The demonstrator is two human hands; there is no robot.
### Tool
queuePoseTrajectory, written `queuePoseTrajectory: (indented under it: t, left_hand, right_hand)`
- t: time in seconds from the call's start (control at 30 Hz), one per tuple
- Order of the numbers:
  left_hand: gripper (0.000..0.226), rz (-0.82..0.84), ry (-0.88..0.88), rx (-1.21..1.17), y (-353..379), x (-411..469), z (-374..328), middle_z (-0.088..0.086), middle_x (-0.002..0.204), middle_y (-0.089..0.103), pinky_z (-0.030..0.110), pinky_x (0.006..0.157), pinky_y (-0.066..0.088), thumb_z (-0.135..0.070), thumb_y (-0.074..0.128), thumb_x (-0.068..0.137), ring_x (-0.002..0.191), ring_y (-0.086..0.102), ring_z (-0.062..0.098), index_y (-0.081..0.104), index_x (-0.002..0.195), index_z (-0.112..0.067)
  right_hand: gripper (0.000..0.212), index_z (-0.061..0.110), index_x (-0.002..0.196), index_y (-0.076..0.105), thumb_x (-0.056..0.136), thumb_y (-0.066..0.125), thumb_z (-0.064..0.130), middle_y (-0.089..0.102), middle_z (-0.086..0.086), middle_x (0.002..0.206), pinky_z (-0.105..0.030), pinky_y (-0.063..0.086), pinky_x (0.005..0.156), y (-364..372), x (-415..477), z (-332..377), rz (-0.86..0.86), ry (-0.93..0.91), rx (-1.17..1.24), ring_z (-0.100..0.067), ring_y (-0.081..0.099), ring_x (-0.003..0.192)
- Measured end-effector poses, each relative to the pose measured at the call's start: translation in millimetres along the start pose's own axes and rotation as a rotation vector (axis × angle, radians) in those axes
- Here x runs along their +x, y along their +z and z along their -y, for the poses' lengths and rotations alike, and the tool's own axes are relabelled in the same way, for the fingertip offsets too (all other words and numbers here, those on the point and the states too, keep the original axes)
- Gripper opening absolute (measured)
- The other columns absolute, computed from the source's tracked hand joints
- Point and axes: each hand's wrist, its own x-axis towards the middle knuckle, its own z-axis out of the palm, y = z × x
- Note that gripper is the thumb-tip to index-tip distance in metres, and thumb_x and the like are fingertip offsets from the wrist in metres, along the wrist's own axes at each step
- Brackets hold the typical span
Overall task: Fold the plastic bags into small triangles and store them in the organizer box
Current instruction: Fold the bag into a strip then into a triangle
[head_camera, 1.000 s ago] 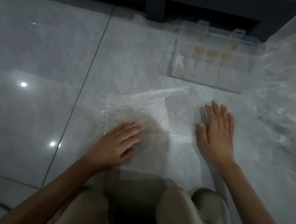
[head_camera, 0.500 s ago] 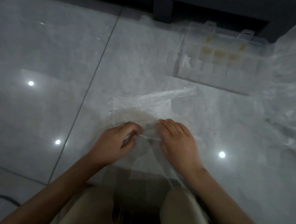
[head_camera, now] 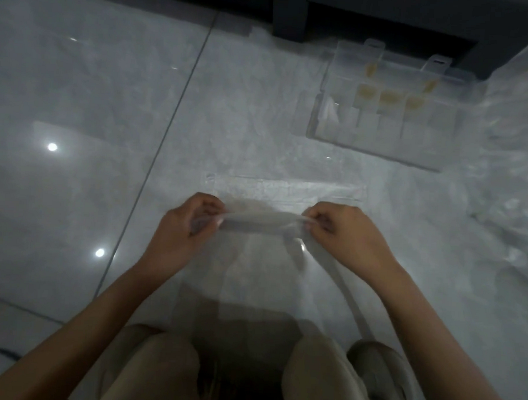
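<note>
- Left hand (head_camera: 188, 226) first: fingers curled in, thumb and fingertips pinching the left end of the plastic bag (head_camera: 261, 221), held just above the floor (head_camera: 73, 190).
- The bag itself sits mid-floor, close to the near edge by my knees. It's gathered into a narrow band between my two hands. A flat stretch lies on the floor just beyond my knuckles, and the rest trails back towards me.
- Right hand (head_camera: 346, 231): same story, fingers curled, pinching the right end of that band.
- Here's the worry: this film looks thin and slippery. If one hand pulls harder than the other, I reckon the fold line lands crooked and the strip tapers, so the triangles won't turn out neat.
- If either pinch slips, the fold probably springs open. Air caught inside would puff it up too.
- Further right, near the far edge, the organizer box (head_camera: 382, 135) sits well apart from my hands, its lid apparently tipped back. A few yellowish folded triangles (head_camera: 387, 97) sit in the back compartments.
- Along the right edge there's a heap of loose bags (head_camera: 519, 146). If it slumps inward, it could tangle with the one I'm working on.
</note>
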Motion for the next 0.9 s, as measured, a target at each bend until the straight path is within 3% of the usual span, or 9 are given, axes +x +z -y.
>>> queuePoseTrajectory:
  t: [0.1, 0.2, 0.3, 0.4, 0.6, 0.9]
  left_hand:
    - [0.018, -0.066, -0.042, 0.102, 0, 12, 2, -0.008, 0.095, 0.069, 0.018, 0.075, 0.051, -0.018, 0.068, 0.088, 0.086, 0.067, 0.006, 0.061, 0.104, -0.02]
    - [0.027, -0.087, -0.045, 0.2, 3, 23, 6, -0.001, 0.099, 0.069, 0.035, 0.078, 0.056, -0.027, 0.067, 0.088, 0.086, 0.067, 0.016, 0.06, 0.111, -0.015]
    - [0.029, -0.134, -0.075, 0.266, 9, 30, 8, 0.003, 0.1, 0.069, 0.041, 0.079, 0.055, -0.028, 0.066, 0.089, 0.089, 0.067, 0.023, 0.059, 0.112, -0.012]
    - [0.029, -0.163, -0.076, 0.305, 11, 34, 9, 0.005, 0.101, 0.068, 0.041, 0.078, 0.055, -0.028, 0.064, 0.09, 0.09, 0.066, 0.027, 0.057, 0.113, -0.012]
    - [0.037, -0.165, -0.063, 0.34, 10, 37, 6, 0.006, 0.096, 0.07, 0.037, 0.078, 0.054, -0.029, 0.062, 0.093, 0.085, 0.068, 0.026, 0.054, 0.124, -0.009]
    - [0.029, -0.21, -0.075, 0.37, 11, 42, 8, 0.003, 0.09, 0.068, 0.033, 0.073, 0.049, -0.027, 0.062, 0.092, 0.085, 0.066, 0.028, 0.056, 0.117, -0.013]
  right_hand:
    - [0.019, 0.021, 0.105, 0.067, 0.093, 0.053, 0.025, 0.07, -0.002, 0.101, -0.032, 0.041, 0.078, -9, 10, 1, -0.055, 0.001, -0.222, -0.024, 0.062, 0.098]
    - [0.017, 0.021, 0.103, 0.067, 0.091, 0.055, 0.017, 0.07, 0.002, 0.098, -0.028, 0.041, 0.072, -13, 21, 0, -0.036, 0.056, -0.151, -0.021, 0.063, 0.095]
    - [0.015, 0.021, 0.101, 0.067, 0.092, 0.055, 0.018, 0.07, 0.003, 0.096, -0.026, 0.038, 0.068, -12, 30, 0, -0.042, 0.056, -0.139, -0.019, 0.064, 0.092]
    - [0.014, 0.02, 0.1, 0.067, 0.094, 0.056, 0.025, 0.07, 0.003, 0.094, -0.026, 0.038, 0.068, -13, 36, 0, -0.101, 0.045, -0.113, -0.018, 0.064, 0.09]
    - [0.019, 0.017, 0.081, 0.059, 0.091, 0.063, 0.033, 0.056, 0.007, 0.068, -0.035, 0.045, 0.078, -5, 52, -8, -0.106, 0.093, -0.052, -0.02, 0.06, 0.075]
    - [0.03, 0.015, 0.081, 0.058, 0.089, 0.063, 0.044, 0.06, 0.001, 0.077, -0.027, 0.033, 0.064, -7, 62, -10, -0.129, 0.162, -0.048, -0.018, 0.055, 0.076]
